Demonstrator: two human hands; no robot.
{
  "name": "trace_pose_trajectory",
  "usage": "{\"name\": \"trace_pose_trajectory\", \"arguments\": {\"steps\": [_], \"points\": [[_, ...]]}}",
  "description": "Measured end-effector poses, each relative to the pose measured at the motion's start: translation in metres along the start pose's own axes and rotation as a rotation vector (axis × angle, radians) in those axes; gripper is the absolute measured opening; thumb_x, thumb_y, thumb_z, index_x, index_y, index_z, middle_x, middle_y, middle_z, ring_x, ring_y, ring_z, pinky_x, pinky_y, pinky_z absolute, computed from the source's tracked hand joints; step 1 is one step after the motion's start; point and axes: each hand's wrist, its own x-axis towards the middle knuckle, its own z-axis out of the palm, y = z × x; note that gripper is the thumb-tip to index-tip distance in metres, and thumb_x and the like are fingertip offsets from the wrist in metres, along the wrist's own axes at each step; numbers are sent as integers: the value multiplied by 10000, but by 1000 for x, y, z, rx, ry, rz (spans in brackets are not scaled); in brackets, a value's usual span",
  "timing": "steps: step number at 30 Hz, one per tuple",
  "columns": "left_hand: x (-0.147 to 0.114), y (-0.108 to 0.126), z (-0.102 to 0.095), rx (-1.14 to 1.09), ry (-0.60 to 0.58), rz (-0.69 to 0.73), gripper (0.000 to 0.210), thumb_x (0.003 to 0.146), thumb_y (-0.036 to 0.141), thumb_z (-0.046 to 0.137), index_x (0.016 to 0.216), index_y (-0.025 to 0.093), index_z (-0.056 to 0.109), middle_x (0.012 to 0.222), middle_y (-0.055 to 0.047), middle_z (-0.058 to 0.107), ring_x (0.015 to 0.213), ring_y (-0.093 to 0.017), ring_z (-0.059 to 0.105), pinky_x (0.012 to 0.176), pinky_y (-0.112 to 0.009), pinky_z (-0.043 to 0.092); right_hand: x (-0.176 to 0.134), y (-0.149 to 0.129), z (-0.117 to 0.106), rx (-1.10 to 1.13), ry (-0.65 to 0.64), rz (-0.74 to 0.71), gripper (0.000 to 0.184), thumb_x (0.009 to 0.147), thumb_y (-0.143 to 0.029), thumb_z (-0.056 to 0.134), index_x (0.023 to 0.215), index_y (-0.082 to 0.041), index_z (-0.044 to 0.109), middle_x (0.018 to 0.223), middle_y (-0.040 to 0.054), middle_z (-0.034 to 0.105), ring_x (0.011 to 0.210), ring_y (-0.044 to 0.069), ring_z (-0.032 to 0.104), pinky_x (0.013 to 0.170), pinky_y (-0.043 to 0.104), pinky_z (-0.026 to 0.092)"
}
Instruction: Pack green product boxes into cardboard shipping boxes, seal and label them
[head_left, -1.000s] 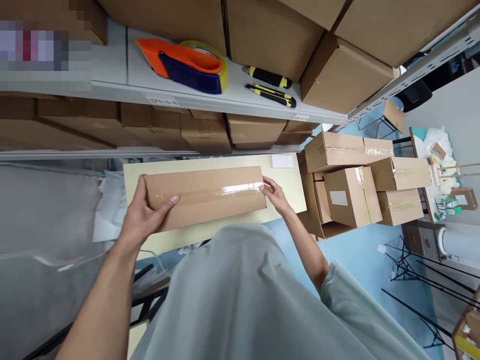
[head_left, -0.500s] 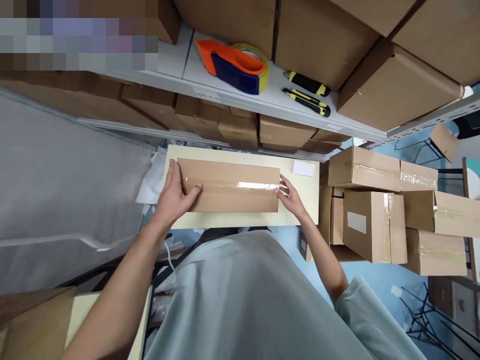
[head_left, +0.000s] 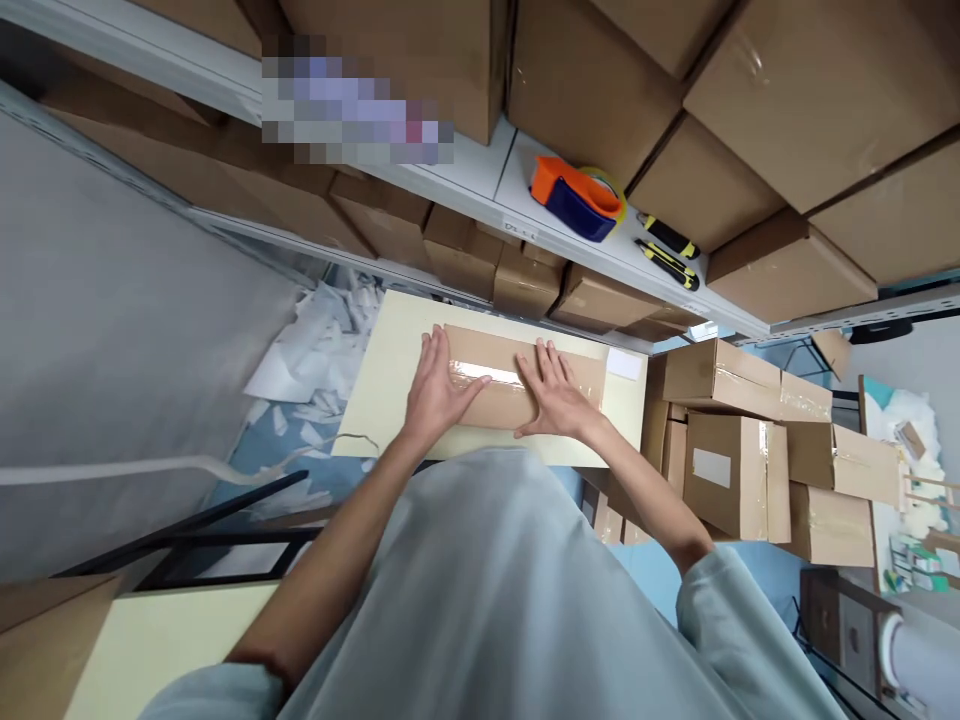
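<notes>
A long, flat cardboard box [head_left: 491, 407] lies on the cream tabletop [head_left: 375, 400], with shiny clear tape running along its top. My left hand [head_left: 437, 395] rests against the box's left end, fingers stretched out and thumb spread across the top. Palm down, my right hand [head_left: 559, 398] lies on the right half of the box with its fingers apart. It covers part of the tape line. A small white card or label [head_left: 623, 364] lies beside the box's right end.
Above the table, a shelf [head_left: 480, 200] carries cartons, an orange and blue tape dispenser [head_left: 577, 200] and two yellow-black utility knives [head_left: 667, 263]. Taped cartons [head_left: 739, 475] are stacked at the right. White paper scraps [head_left: 315, 345] litter the left side. A grey wall [head_left: 112, 350] stands far left.
The box has shifted right along the tabletop. My right hand has moved from its right end onto its top and spread flat. My left hand stays at the left end. The view has turned.
</notes>
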Motion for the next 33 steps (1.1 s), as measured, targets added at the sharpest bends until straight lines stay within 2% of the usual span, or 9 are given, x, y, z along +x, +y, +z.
{"name": "trace_pose_trajectory", "arguments": {"steps": [2,5,10,15,19,22,28,31,33], "points": [[-2,-2,-6,-79,-17,-14,1254,893,684,846,1850,194,200,1908,-208,234,1789,-422,140,1438,-608,226,13,-10,-2,-56,-89,-6,1658,694,-643,1062,1864,-280,-55,1907,177,-254,1785,470,-159,1437,692,16],[-8,-11,-21,-224,-64,-67,1185,922,679,826,1848,233,236,1898,-188,279,1768,-396,252,1426,-568,279,16,-15,-10,-127,-148,22,1620,724,-684,1032,1864,-289,-50,1913,170,-232,1793,466,-120,1443,678,38],[-20,-24,-37,-313,-80,-92,1101,975,691,767,1839,216,277,1877,-191,333,1766,-385,254,1424,-563,286,10,-20,-19,-256,-217,18,1531,787,-844,903,1869,-257,-6,1908,183,-230,1783,497,-127,1431,712,75],[-16,-27,-24,-334,-115,-36,881,1098,564,586,1848,244,253,1869,-124,377,1740,-336,351,1421,-537,330,7,-13,-13,-359,-247,-19,1382,841,-947,762,1865,-229,175,1925,202,-131,1782,516,-104,1414,748,96],[-13,-29,-14,-349,-108,47,842,1142,511,480,1861,214,159,1906,-136,269,1769,-325,276,1442,-555,273,5,-5,-7,-340,-234,-5,1314,825,-923,806,1829,-220,333,1930,218,-48,1786,520,-58,1409,756,77],[-13,-29,-13,-322,-107,56,802,1163,498,420,1856,186,164,1906,-169,256,1782,-335,222,1448,-583,240,6,-4,-7,-276,-218,6,1286,798,-906,847,1805,-245,397,1937,199,4,1789,510,-45,1410,753,71],[-13,-35,-12,-272,-96,55,802,1144,508,448,1845,193,218,1883,-182,324,1766,-367,271,1431,-622,279,8,-11,-9,-268,-208,24,1295,778,-882,883,1810,-280,384,1938,181,38,1795,491,-22,1413,742,114],[-3,-35,-10,-206,-53,22,826,1089,449,519,1828,170,280,1842,-203,406,1740,-416,324,1396,-646,354,10,-13,-12,-306,-176,0,1318,791,-886,870,1828,-273,336,1935,190,15,1795,488,-21,1423,716,130],[9,-26,-12,-149,-6,34,884,1032,382,570,1835,171,265,1834,-201,420,1736,-427,327,1383,-639,386,9,-14,-14,-318,-165,-27,1325,806,-904,842,1842,-290,291,1936,184,-3,1797,477,-23,1433,689,139]]}}
